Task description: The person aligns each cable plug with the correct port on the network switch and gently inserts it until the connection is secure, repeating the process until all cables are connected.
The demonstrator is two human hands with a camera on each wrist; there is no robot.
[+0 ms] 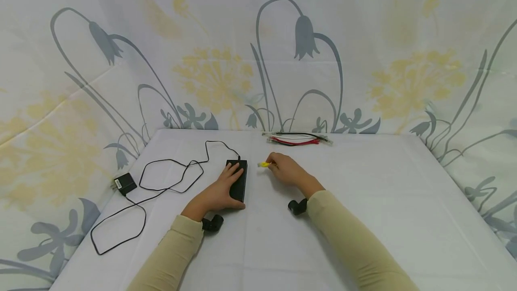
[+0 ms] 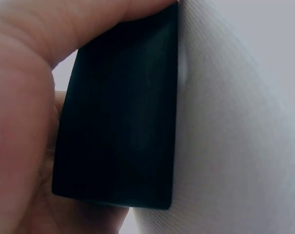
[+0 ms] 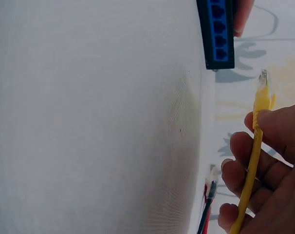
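My left hand (image 1: 218, 193) holds a black network switch (image 1: 239, 188) on the white table, fingers spread over its top and thumb at its near end. In the left wrist view the switch (image 2: 118, 112) shows its plain dark face. Blue ports line the side of the switch (image 3: 219, 29) in the right wrist view. To the right, my right hand (image 1: 288, 169) pinches a yellow Ethernet cable (image 3: 254, 151) just behind its clear plug (image 3: 263, 78). The plug points toward the switch, apart from it.
A thin black cord (image 1: 186, 165) runs from the switch's far end, looping left to a black power adapter (image 1: 125, 183). Red, black and white cables (image 1: 299, 138) lie at the table's back edge. Floral cloth (image 1: 355, 80) hangs behind the table.
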